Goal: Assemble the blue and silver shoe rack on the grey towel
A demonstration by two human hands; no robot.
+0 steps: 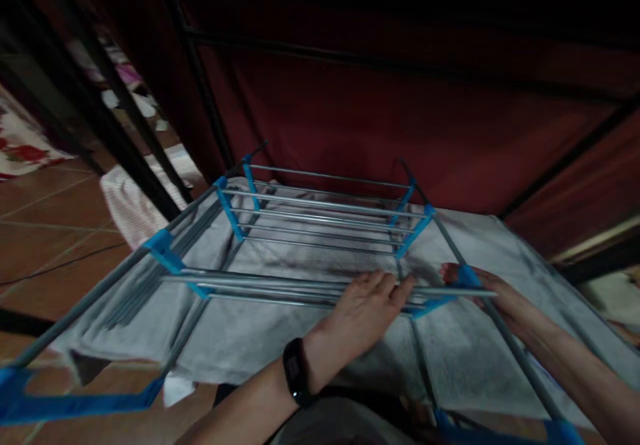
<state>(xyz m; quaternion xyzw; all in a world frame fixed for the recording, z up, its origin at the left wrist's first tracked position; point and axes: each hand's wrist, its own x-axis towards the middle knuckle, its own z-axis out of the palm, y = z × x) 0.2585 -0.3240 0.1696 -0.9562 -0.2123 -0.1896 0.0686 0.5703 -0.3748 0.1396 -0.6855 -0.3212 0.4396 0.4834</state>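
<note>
A grey metal rack frame with blue plastic joints (320, 211) lies on its side over a grey fabric sheet (260, 338). My left hand (367, 305), with a black band on the wrist, lies flat on the nearest set of thin metal rods (280, 283), fingers together and pointing right. My right hand (480, 288) is curled around the frame's right side tube, at a blue corner connector (467, 277). Whether the left hand grips the rods or only presses on them is unclear.
A dark red fabric wall with black poles (380, 111) stands right behind the rack. Brown floor tiles (55, 231) lie to the left, with a pinkish cloth (127, 205) and scattered small items farther back. Black bars (115, 118) rise at the left.
</note>
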